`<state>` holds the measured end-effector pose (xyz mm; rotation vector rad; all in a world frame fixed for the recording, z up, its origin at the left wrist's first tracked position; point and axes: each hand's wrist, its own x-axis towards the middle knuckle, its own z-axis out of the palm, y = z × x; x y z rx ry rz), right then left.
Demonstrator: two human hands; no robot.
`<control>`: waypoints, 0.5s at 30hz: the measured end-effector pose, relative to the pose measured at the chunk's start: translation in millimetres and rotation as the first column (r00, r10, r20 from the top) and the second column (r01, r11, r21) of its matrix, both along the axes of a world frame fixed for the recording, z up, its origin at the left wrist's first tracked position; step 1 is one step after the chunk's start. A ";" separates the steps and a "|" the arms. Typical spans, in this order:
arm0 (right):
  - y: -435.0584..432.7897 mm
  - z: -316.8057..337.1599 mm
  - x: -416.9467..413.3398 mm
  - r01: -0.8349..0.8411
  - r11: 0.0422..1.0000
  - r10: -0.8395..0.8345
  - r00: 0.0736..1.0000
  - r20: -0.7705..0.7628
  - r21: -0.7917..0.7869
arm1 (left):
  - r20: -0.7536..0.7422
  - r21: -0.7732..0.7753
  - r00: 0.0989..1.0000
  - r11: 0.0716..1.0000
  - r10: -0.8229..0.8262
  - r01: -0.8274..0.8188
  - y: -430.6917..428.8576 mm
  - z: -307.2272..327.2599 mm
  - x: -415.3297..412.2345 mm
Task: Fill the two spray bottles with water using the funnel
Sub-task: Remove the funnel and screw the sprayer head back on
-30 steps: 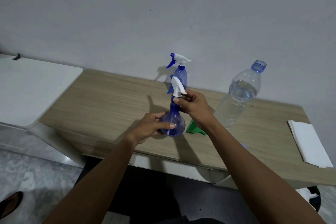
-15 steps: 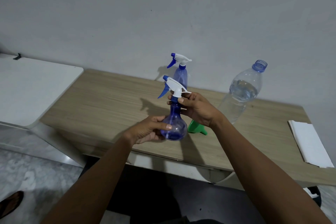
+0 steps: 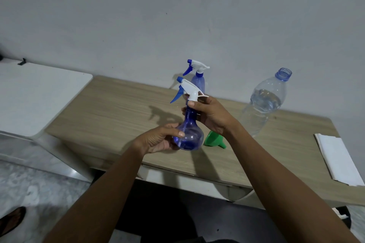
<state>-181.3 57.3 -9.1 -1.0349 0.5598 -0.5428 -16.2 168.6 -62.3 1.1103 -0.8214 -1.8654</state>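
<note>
Wood-grain worktop (image 3: 118, 116) against a plain grey wall (image 3: 177, 16).

Near spray bottle (image 3: 189, 136), blue with a round belly, is held up off the worktop over its near-middle, upright with a slight lean. It looks empty or close to it. Left hand (image 3: 158, 141) wraps the belly from the left with the thumb across the front, probably to brace the body against twisting. Right hand (image 3: 211, 115) pinches the neck collar right under the white trigger head (image 3: 188, 89), fingers curled round it. That grip fits unscrewing the head, since the neck has to be open before a funnel fits. Whether the thread is loose yet, cannot tell.

Green funnel (image 3: 213, 141) lies on its side on the worktop just right of the held bottle, partly behind the right wrist and close by for the next step.

Second spray bottle (image 3: 199, 80) stands farther back by the wall, behind the held one, trigger head on, likely waiting its turn.

Clear water bottle (image 3: 262, 104) stands right of the funnel and farther back. Its cap is off and it is partly full, so it is the pouring source, kept on the right-hand side.

White folded paper (image 3: 339, 160) lies at the right end, possibly for spills.

White table (image 3: 39, 94) adjoins on the left. Sandalled foot (image 3: 11, 221) on the floor, near left.
</note>
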 end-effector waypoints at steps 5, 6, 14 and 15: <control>-2.6 1.1 -1.7 0.019 1.000 -0.020 0.999 -0.031 -0.018 | 0.025 0.024 1.000 1.000 -0.001 0.000 4.6 -5.7 2.8; -5.1 1.3 -2.9 0.013 1.000 -0.013 1.000 -0.021 -0.023 | 0.032 0.022 0.999 1.000 -0.009 0.009 5.0 -7.0 3.7; 5.4 6.6 6.5 0.268 0.855 -0.363 0.921 -0.143 -0.444 | 0.150 -0.040 0.973 0.984 0.176 -0.172 3.0 -13.4 -1.8; 10.3 2.6 8.7 0.328 0.818 -0.436 0.889 -0.137 -0.472 | 0.192 -0.060 0.956 0.975 0.224 -0.216 2.5 -13.5 -3.7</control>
